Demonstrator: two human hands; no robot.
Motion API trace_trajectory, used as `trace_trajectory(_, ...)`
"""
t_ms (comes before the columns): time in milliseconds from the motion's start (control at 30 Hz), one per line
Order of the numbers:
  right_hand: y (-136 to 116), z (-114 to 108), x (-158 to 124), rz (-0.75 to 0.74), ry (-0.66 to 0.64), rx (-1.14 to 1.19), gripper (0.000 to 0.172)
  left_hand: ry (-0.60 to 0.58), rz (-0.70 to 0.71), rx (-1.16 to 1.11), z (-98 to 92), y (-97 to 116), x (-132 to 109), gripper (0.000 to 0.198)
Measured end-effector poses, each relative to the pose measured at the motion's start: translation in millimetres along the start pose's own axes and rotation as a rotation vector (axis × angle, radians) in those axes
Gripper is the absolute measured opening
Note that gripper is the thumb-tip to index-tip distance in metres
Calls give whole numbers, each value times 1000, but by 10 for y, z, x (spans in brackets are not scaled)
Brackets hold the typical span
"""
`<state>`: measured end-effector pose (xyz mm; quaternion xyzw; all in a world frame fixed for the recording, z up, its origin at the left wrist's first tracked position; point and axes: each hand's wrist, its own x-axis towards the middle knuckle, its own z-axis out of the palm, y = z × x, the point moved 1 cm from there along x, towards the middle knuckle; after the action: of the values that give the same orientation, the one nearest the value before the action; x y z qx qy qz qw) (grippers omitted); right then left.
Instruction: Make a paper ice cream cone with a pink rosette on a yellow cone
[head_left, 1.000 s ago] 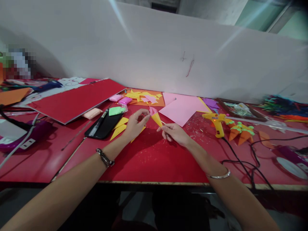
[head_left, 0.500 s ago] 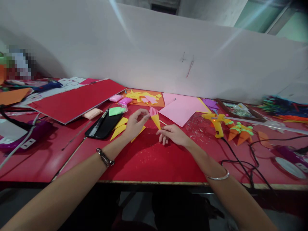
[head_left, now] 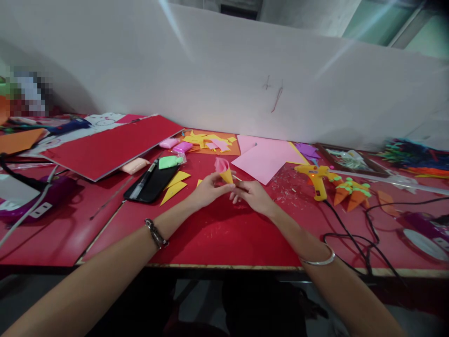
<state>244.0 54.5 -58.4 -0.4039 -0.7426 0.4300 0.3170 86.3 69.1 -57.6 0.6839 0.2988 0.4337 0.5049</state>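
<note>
Although the yellow paper cone (head_left: 228, 176), pink at its open mouth, looks already rolled, both hands are at its narrow end above the red table (head_left: 224, 238). The left hand (head_left: 210, 189) pinches it; the right hand (head_left: 257, 199) has curled fingertips at the tip, but I cannot tell whether they grip. Flat yellow pieces (head_left: 174, 192) nearby seem left unrolled, while orange cones (head_left: 356, 199) beside the glue gun (head_left: 316, 180) already have green tops. Half a second ago, the left fingers were higher, beside the mouth
</note>
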Motion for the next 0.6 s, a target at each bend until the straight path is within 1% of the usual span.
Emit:
trace_trajectory(100,1,-9,-1,-96,10,-161,23,-31,53,128,59,64,-42,19)
trace_trajectory(167,-9,-17,0,-156,27,-239,21,-8,132,211,67,111,-63,17)
trace_trajectory(233,-29,-23,1,-218,45,-265,21,28,197,311,56,143,-76,18)
trace_trajectory(333,-73,-31,-9,-313,91,-253,30,62,264,465,20,149,-84,20)
trace_trajectory(400,-108,-33,-24,-354,121,-233,37,61,293,542,-13,129,-79,21)
trace_trajectory(500,-157,-36,-49,-356,171,-202,44,4,305,639,-72,81,-61,20)
trace_trajectory(600,-193,-39,-65,-347,217,-166,49,-72,323,756,-129,39,-44,14)
